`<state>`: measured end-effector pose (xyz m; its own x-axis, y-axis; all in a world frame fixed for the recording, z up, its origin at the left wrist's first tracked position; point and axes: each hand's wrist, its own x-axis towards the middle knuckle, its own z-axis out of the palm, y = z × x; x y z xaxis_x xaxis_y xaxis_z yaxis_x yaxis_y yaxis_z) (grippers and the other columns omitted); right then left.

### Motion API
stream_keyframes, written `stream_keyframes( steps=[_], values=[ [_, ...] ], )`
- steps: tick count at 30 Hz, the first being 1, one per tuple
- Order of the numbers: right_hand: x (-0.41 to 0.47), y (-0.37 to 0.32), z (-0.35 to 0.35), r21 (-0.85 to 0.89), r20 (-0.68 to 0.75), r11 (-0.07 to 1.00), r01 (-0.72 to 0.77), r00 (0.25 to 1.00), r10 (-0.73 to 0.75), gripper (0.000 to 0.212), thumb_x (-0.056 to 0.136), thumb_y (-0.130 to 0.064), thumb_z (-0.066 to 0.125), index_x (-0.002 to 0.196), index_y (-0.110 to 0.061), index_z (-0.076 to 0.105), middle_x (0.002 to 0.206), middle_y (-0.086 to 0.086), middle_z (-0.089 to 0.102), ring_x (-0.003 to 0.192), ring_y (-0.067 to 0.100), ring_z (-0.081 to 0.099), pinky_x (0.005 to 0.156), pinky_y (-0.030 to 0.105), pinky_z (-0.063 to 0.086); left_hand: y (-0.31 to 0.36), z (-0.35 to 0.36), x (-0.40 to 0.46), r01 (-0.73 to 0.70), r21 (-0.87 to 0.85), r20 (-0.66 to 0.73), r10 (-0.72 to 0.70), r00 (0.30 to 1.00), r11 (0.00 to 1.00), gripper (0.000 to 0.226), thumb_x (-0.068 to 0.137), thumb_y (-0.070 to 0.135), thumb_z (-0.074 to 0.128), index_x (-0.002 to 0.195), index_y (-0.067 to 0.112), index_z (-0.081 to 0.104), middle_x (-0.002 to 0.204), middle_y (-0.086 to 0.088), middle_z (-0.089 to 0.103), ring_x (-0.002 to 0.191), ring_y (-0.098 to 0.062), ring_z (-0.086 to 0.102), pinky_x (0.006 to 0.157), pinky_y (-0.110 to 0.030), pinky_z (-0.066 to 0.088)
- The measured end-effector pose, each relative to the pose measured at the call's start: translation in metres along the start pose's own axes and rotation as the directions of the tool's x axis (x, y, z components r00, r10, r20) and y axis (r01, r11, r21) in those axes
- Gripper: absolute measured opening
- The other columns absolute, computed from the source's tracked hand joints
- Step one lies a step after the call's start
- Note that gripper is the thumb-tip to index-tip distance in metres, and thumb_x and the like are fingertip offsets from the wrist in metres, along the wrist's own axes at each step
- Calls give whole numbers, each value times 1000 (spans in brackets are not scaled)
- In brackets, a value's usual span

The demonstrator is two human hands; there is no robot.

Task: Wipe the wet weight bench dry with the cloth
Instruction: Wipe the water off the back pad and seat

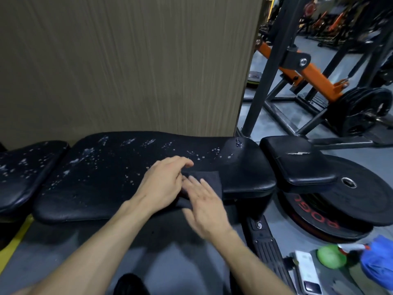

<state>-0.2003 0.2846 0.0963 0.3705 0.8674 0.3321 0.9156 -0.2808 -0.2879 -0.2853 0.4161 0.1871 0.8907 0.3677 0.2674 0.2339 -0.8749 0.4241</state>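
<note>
A black weight bench [119, 188] stands across the view, in front of a brown wall [127, 60]. Lots of little water drops [89, 158] sit on its top, most of them on the left part and along the far edge. A small dark cloth [209, 180] lies flat on the near right part of the bench pad.

The left hand [164, 180] is open and rests on the left edge of the cloth, with its fingers bent a little. It presses down but does not squeeze the cloth. The right hand [205, 206] is open and flat too. Its fingertips touch the near side of the cloth. It looks a bit blurry.

I think the wiping is only at its start, because most of the bench is wet. The hands seem to be getting the cloth flat and ready. Next, one hand should press on the cloth and push it left, over the drops, and to the far edge too.

On the right are black weight plates [340, 201] on the floor.
</note>
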Motion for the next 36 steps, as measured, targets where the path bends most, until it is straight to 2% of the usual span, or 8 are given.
stream_keyframes(
  steps=[3, 7, 14, 17, 20, 27, 33, 36],
  values=[
    [-19, 79, -38, 31, -100, 970, -243, 964, 245, 66, 82, -35, 40, 143, -11, 51, 148, 7, 53, 138, 26, 46, 121, 36, 20, 6, -7, -3, -47, 77, 4, 47, 999, 996, 44, 93, 2, 45, 126, 26, 62, 124, 9, 66, 115, -17, 59, 100, -37, 46],
    [-28, 124, -72, 65, -212, 753, -655, 729, 651, 59, 90, -27, 40, 140, 2, 50, 143, 23, 53, 133, 40, 46, 118, 48, 26, -10, -8, -17, 8, 44, 4, -8, 1000, 999, 39, 97, 8, 44, 124, 31, 62, 120, 14, 65, 113, -13, 60, 99, -38, 48],
    [-9, 37, -24, -28, 85, 999, -25, 996, 28, 67, 82, -34, 43, 144, -10, 51, 154, 5, 46, 145, 24, 37, 121, 40, 18, -29, 16, 6, -135, 171, 90, 121, 989, 976, 39, 92, 5, 50, 120, 29, 63, 119, 13, 67, 107, -16, 61, 94, -28, 41],
    [12, 96, -50, 35, 14, 962, -270, 963, 270, 56, 87, -26, 46, 141, -13, 53, 146, 10, 54, 138, 28, 47, 119, 36, 27, -42, 6, 20, -120, 177, 82, 107, 991, 977, 44, 93, 2, 47, 124, 28, 64, 122, 16, 66, 111, -13, 58, 96, -22, 36],
    [38, 138, -71, 51, -115, 703, -709, 695, 709, 55, 92, -32, 38, 137, -3, 54, 139, 25, 56, 130, 41, 48, 113, 45, 33, -53, -1, 25, -120, 185, 89, 105, 990, 975, 47, 92, 0, 47, 126, 27, 65, 122, 16, 66, 111, -14, 59, 97, -21, 34],
    [45, 47, -23, -16, 90, 990, -140, 986, 141, 67, 82, -36, 38, 143, -13, 53, 151, 4, 50, 143, 23, 41, 121, 40, 24, -76, -13, 64, -124, 165, 27, 121, 992, 979, 36, 98, 8, 46, 125, 23, 64, 123, 10, 67, 110, -18, 61, 96, -32, 44],
    [78, 143, -61, -55, -58, 755, -654, 757, 651, 68, 87, -43, 27, 137, -6, 53, 137, 22, 58, 128, 39, 50, 108, 43, 35, -89, -20, 70, -114, 163, 12, 113, 993, 980, 35, 99, 10, 46, 126, 24, 63, 122, 13, 67, 111, -16, 61, 95, -32, 44],
    [78, 101, -31, -148, 11, 898, -415, 907, 421, 73, 82, -42, 27, 143, -10, 52, 152, 12, 48, 141, 34, 40, 121, 44, 23, -96, -19, 73, -104, 175, 15, 103, 995, 979, 36, 99, 10, 46, 127, 24, 62, 124, 12, 66, 112, -16, 61, 96, -32, 44]
  ],
)
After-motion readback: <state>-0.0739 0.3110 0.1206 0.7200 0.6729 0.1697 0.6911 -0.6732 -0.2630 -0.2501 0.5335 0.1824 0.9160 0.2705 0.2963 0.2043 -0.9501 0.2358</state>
